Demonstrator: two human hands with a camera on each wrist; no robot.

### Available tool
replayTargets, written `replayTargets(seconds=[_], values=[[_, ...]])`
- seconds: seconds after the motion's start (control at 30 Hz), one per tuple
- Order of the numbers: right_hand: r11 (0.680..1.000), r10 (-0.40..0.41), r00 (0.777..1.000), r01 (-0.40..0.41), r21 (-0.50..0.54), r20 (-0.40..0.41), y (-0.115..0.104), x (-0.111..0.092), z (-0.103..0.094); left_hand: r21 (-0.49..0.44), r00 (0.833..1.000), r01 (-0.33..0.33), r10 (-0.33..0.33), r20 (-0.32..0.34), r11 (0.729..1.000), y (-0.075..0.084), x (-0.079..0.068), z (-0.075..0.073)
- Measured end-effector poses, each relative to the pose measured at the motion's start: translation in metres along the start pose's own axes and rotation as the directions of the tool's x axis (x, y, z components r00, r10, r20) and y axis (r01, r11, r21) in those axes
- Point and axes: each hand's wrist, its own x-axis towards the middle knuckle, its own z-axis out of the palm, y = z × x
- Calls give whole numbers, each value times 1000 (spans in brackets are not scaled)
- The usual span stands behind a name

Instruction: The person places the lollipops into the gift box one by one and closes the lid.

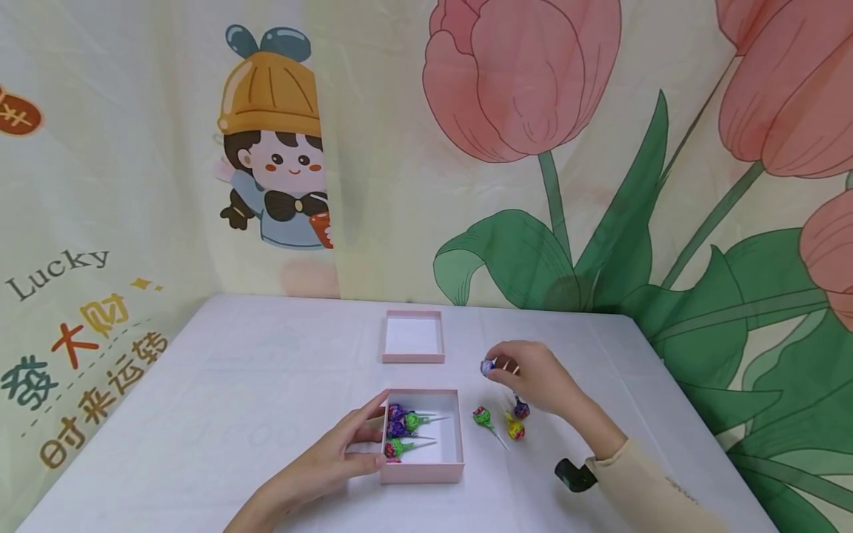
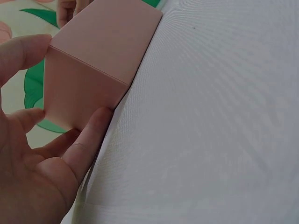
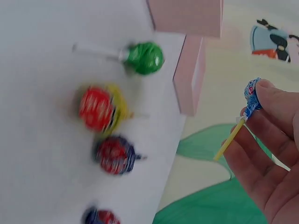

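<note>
My left hand (image 1: 326,451) holds an open pink box (image 1: 460,444) by its left side, thumb at the front corner and fingers toward the back. Several lollipops (image 1: 400,448) in purple and green wrappers lie inside, sticks pointing right. The left wrist view has the fingers against the outside walls of the box (image 2: 93,42). Above the table right of the box, my right hand (image 1: 533,374) pinches a blue-wrapped lollipop (image 3: 252,95). Its yellow stick points down past the fingers. Below that hand lie a green lollipop (image 1: 482,417), a yellow-and-red lollipop (image 1: 515,427) and a dark blue lollipop (image 1: 521,408).
The shallow pink lid (image 1: 385,337) lies behind the box, inner side up. A black object (image 1: 575,475) is at the right sleeve. Another dark lollipop (image 3: 100,216) is partly in the right wrist view. A printed cloth backdrop (image 1: 380,185) stands behind the white table (image 1: 266,370).
</note>
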Motion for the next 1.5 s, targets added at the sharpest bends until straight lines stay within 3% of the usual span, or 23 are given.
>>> replayTargets(seconds=[0.67, 1.23, 1.5], values=[[981, -141, 986, 128, 143, 84, -74, 12, 43, 2, 1000, 29, -29, -3, 1000, 0, -1, -1], [985, -148, 973, 129, 113, 179, -78, 10, 73, -3, 1000, 5, -5, 6, 1000, -1, 0, -1], [979, -200, 961, 188, 77, 194, -75, 11, 84, -6, 1000, 5, -5, 7, 1000, -1, 1, -1]])
